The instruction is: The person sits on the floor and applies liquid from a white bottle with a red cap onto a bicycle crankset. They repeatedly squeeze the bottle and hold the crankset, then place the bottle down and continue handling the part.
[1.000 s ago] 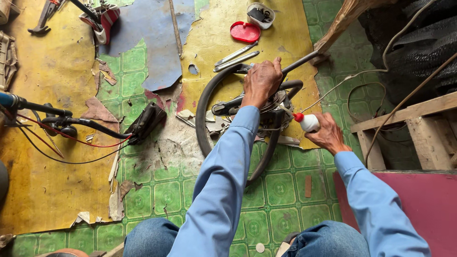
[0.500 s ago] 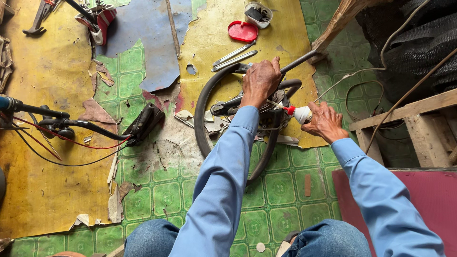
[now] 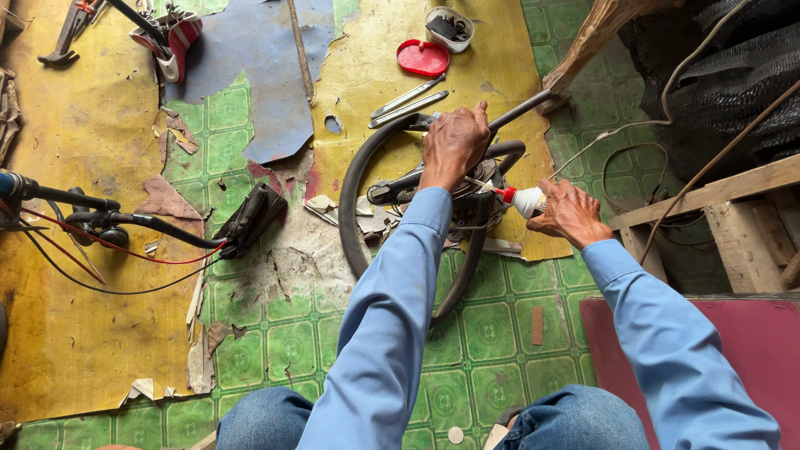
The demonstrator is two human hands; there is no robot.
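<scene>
On a worn floor (image 3: 275, 367) of green patterned tiles and torn yellow sheeting, glue goes onto a tube.

The black rubber inner tube (image 3: 354, 208) lies looped on the floor before the knees. The left hand (image 3: 454, 142) presses down on it, fingers closed over the spot; keeping that pressure steady should hold the patch area flat. The right hand (image 3: 571, 212) is clamped around a small white glue tube with a red nozzle (image 3: 523, 200), tilted inward, wrist bent.

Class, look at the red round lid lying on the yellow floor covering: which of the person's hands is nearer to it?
Left. The left hand grips the black rubber tube just below the red lid; the right hand, holding the small glue bottle, is farther down and right.
</scene>
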